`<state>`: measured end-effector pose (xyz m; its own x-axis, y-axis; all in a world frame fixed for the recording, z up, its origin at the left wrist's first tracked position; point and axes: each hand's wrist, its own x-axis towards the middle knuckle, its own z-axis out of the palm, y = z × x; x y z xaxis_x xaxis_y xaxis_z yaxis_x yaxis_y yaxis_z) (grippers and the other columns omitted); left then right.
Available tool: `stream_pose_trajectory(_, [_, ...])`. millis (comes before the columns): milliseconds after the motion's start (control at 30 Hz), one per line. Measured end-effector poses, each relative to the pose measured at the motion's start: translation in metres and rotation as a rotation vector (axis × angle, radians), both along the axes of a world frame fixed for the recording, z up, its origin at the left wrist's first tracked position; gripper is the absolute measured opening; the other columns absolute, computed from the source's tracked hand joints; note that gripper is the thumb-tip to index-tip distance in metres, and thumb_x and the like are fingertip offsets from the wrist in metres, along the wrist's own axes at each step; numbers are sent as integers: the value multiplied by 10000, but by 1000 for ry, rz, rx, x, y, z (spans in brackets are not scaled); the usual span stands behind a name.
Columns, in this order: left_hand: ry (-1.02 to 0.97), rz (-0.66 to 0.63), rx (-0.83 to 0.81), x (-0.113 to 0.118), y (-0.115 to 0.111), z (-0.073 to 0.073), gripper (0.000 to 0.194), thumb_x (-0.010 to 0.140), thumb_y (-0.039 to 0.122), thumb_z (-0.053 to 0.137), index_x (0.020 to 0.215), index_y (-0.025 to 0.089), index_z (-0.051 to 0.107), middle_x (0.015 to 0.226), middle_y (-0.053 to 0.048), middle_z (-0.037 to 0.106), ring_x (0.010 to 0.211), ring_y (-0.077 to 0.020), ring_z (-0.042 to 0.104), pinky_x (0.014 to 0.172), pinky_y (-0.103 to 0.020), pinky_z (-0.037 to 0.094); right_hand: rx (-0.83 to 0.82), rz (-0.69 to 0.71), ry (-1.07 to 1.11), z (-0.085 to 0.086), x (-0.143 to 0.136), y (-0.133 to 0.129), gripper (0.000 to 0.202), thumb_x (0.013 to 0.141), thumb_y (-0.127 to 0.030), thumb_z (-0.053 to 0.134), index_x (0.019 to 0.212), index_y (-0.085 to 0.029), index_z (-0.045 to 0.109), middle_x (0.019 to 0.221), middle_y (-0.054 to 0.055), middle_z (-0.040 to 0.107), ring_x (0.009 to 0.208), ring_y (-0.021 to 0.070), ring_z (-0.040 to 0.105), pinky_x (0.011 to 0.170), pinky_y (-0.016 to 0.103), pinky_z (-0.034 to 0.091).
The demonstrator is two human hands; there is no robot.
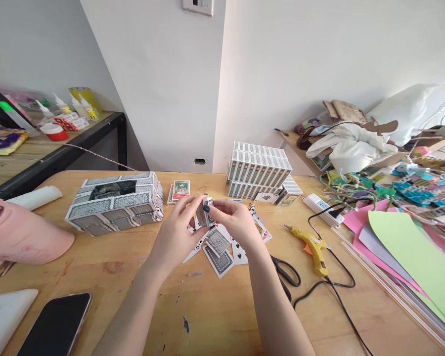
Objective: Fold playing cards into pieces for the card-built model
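Both of my hands meet above the middle of the wooden table. My left hand [176, 232] grips the left side of a small folded playing card piece [204, 217]. On its right side, the fingers of my right hand [237, 220] pinch the same piece, thumb on its top edge. Loose playing cards [218, 257] lie beneath and around the hands, some face down, some face up. Behind them are small card boxes [181, 190] and a large stack of card boxes [257, 165]. At left sits a box covered in playing cards [114, 203], with an opening on top.
A yellow glue gun [315, 249] with a black cable and black scissors [287, 274] lie right of my arm. Further right are a power strip [323, 210] and coloured paper [404, 242]. A phone [55, 324] and pink bag [29, 235] are at left.
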<state>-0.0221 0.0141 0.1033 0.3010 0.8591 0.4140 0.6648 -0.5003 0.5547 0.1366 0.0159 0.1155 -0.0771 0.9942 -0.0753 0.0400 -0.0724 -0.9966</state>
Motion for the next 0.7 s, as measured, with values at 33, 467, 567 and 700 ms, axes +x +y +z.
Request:
stream_pose_trajectory(33, [-2, -2, 2, 0, 0, -1, 569, 773, 193, 574, 1297, 318, 392, 1251, -59, 486, 634, -106, 557, 704, -299, 507, -7, 0, -7, -1, 0, 1, 357, 701, -432, 669, 952, -181, 693, 857, 73, 718, 831, 222, 651, 749, 347, 493])
stream_pose_trajectory(467, [-72, 51, -8, 0, -2, 6, 551, 688, 94, 531, 1212, 253, 472, 1195, -62, 510, 741, -140, 581, 722, -307, 508, -133, 30, 132, -8, -14, 2, 500, 638, -515, 710, 962, -166, 558, 904, 84, 667, 805, 177, 630, 715, 319, 503])
stream_pose_trajectory(567, [-79, 62, 9, 0, -3, 7, 516, 691, 105, 545, 1184, 241, 476, 1181, -65, 522, 747, -148, 587, 708, -304, 507, -143, 48, 221, -7, -19, 0, 497, 643, -495, 718, 968, -179, 514, 862, 61, 670, 780, 167, 633, 704, 311, 502])
stream_pose_trajectory(700, [-83, 62, -9, 1, -4, 9, 457, 675, 100, 551, 1111, 215, 472, 1113, -66, 545, 595, -104, 541, 608, -283, 495, -140, 80, 232, -7, -21, -1, 447, 655, -456, 719, 963, -197, 524, 812, 35, 668, 754, 171, 634, 680, 298, 487])
